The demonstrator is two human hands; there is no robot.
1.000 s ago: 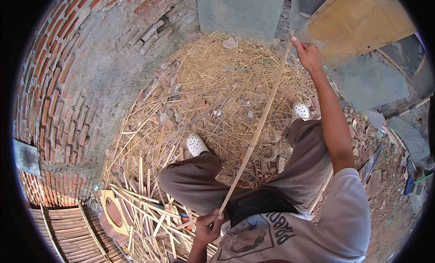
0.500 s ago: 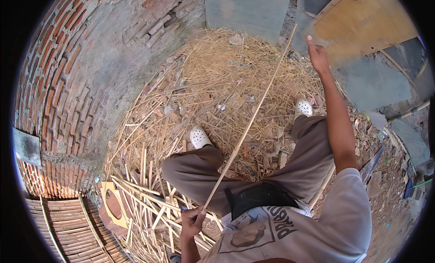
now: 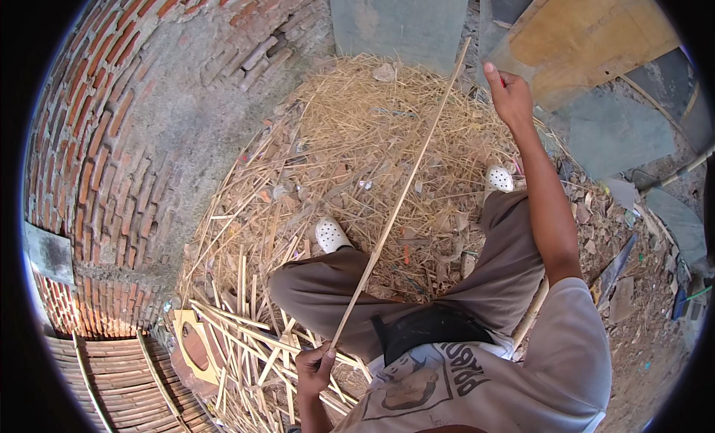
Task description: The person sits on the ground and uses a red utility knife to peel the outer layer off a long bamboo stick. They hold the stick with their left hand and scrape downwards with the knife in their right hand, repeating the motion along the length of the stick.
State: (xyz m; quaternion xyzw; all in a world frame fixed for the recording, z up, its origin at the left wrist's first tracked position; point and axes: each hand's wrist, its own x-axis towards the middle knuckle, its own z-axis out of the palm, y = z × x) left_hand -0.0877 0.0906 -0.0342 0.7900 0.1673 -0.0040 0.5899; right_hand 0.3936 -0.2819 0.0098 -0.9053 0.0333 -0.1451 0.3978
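A long, thin bamboo strip (image 3: 406, 194) slants across the view from lower left to upper right. Its near end is pinched in my left hand (image 3: 314, 367), beside my left thigh. My right hand (image 3: 512, 99) is raised at the end of an outstretched arm, to the right of the strip's far end and apart from it. The right fingers are curled with the thumb up, and a bit of red shows at them; what they hold is hidden. Under my left hand lies a pile of split bamboo strips (image 3: 272, 362).
Straw and shavings (image 3: 365, 112) cover the ground between my feet, in white clogs (image 3: 330, 235). A brick wall (image 3: 141, 142) rises at the left above a slatted bamboo panel (image 3: 112, 373). Grey sheets (image 3: 402, 23) and a brown board (image 3: 588, 42) stand at the back and right.
My right hand has shifted slightly left. The strip's far end has swung a little left too, while my left hand keeps its hold on the near end.
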